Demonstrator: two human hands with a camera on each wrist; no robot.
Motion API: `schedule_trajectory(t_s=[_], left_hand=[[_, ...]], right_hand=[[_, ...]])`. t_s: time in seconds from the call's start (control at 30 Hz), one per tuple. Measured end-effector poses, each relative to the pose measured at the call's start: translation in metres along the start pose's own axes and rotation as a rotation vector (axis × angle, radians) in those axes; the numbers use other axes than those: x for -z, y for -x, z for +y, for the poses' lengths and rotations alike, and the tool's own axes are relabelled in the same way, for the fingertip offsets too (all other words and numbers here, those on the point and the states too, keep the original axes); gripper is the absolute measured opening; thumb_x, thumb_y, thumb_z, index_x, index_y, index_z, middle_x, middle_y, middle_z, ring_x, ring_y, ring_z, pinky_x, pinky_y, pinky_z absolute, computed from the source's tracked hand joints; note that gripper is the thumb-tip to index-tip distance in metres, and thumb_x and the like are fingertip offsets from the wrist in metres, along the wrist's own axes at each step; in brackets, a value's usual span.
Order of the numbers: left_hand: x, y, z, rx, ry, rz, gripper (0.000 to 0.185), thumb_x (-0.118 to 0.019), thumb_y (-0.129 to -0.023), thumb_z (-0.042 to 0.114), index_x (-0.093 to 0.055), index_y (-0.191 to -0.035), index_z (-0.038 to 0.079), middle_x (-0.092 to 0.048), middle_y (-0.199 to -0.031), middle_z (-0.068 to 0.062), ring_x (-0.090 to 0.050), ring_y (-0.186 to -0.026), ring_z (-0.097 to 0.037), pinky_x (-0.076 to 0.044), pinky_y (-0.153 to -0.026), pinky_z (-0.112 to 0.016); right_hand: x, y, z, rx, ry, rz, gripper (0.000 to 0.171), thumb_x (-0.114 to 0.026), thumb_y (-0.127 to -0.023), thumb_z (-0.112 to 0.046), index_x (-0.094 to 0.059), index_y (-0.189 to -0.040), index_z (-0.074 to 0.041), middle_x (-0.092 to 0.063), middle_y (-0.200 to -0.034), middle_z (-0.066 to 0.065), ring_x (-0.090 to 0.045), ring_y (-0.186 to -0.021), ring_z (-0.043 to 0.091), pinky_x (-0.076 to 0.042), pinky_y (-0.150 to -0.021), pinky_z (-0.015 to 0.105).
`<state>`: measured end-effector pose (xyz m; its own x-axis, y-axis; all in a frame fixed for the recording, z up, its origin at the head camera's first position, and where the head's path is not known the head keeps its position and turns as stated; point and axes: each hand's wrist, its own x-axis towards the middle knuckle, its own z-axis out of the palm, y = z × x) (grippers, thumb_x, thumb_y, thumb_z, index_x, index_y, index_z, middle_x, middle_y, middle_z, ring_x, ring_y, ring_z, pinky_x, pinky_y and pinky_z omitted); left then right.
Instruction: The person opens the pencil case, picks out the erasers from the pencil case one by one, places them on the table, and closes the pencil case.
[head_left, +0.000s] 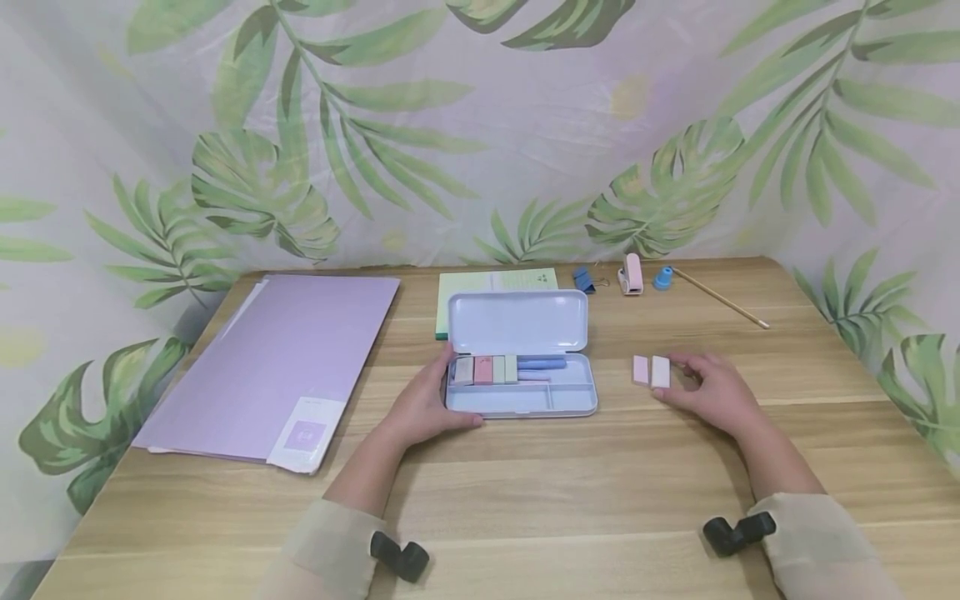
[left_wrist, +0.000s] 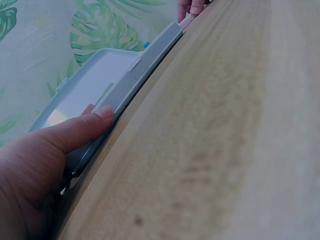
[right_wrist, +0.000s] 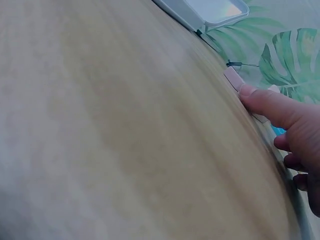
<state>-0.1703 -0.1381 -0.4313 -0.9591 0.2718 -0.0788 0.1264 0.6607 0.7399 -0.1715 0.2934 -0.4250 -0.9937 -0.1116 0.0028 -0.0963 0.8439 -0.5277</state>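
Observation:
An open pale blue pencil case (head_left: 517,323) lies on the table with its lid tilted back. My left hand (head_left: 423,404) grips its left end, thumb (left_wrist: 102,114) along the front wall, the other fingers mostly hidden behind the case. Inside, several block erasers (head_left: 483,369) in grey, pink and pale green stand in a row, with blue pens (head_left: 542,364) beside them. To the right of the case, my right hand (head_left: 712,392) pinches a white eraser (head_left: 660,372) between thumb and forefinger. Close on its left lies a pale pink eraser (head_left: 641,370).
Large lilac folders (head_left: 300,350) cover the table's left side. Behind the case lies a green notebook (head_left: 495,279). Along the back right are a blue binder clip (head_left: 583,279), a pink-and-white stapler (head_left: 632,275), a small blue cone-shaped piece (head_left: 663,278) and a wooden pencil (head_left: 720,297).

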Motion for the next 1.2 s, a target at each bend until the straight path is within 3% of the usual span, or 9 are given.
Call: schedule_trajectory(t_s=[0.23, 0.53, 0.83, 1.03, 1.2], left_hand=[[0.001, 0.000, 0.000, -0.002, 0.005, 0.001, 0.128, -0.090, -0.064, 0.045, -0.010, -0.159, 0.014, -0.020, -0.164, -0.011, -0.024, -0.150, -0.031, -0.026, -0.121, -0.049], [0.000, 0.001, 0.000, -0.003, -0.003, 0.005, 0.129, -0.090, -0.063, 0.045, -0.011, -0.159, 0.013, -0.021, -0.163, -0.013, -0.024, -0.150, -0.032, -0.025, -0.121, -0.049], [0.000, 0.000, -0.003, -0.020, -0.002, 0.013, 0.129, -0.090, -0.063, 0.046, -0.011, -0.158, 0.011, -0.022, -0.163, -0.013, -0.024, -0.149, -0.032, -0.025, -0.121, -0.048], [0.000, 0.001, -0.001, -0.009, -0.010, 0.003, 0.128, -0.089, -0.064, 0.046, -0.011, -0.159, 0.012, -0.021, -0.163, -0.013, -0.024, -0.149, -0.032, -0.025, -0.121, -0.048], [0.000, 0.001, -0.001, -0.006, -0.008, 0.003, 0.128, -0.089, -0.064, 0.046, -0.010, -0.159, 0.013, -0.022, -0.163, -0.013, -0.025, -0.149, -0.032, -0.025, -0.121, -0.048]], right_hand=[[-0.001, -0.005, -0.026, -0.013, -0.058, 0.003, 0.080, -0.071, -0.084, -0.051, -0.046, -0.144, -0.004, -0.057, -0.124, 0.025, -0.048, -0.117, 0.041, -0.040, -0.097, 0.060], [-0.038, -0.027, -0.093, 0.124, -0.128, -0.071, 0.073, -0.075, -0.081, -0.049, -0.053, -0.141, -0.015, -0.060, -0.121, 0.014, -0.053, -0.114, 0.032, -0.045, -0.096, 0.054], [-0.070, -0.043, -0.144, 0.256, -0.042, -0.137, 0.069, -0.076, -0.079, -0.049, -0.058, -0.137, -0.016, -0.061, -0.119, 0.009, -0.054, -0.111, 0.025, -0.048, -0.098, 0.046], [-0.082, -0.051, -0.158, 0.267, 0.031, -0.165, 0.068, -0.076, -0.079, -0.052, -0.060, -0.135, -0.017, -0.060, -0.123, 0.008, -0.052, -0.114, 0.024, -0.046, -0.100, 0.044], [-0.087, -0.053, -0.162, 0.272, 0.050, -0.136, 0.060, -0.078, -0.078, -0.048, -0.066, -0.128, -0.017, -0.061, -0.118, 0.007, -0.053, -0.110, 0.024, -0.047, -0.097, 0.043]])
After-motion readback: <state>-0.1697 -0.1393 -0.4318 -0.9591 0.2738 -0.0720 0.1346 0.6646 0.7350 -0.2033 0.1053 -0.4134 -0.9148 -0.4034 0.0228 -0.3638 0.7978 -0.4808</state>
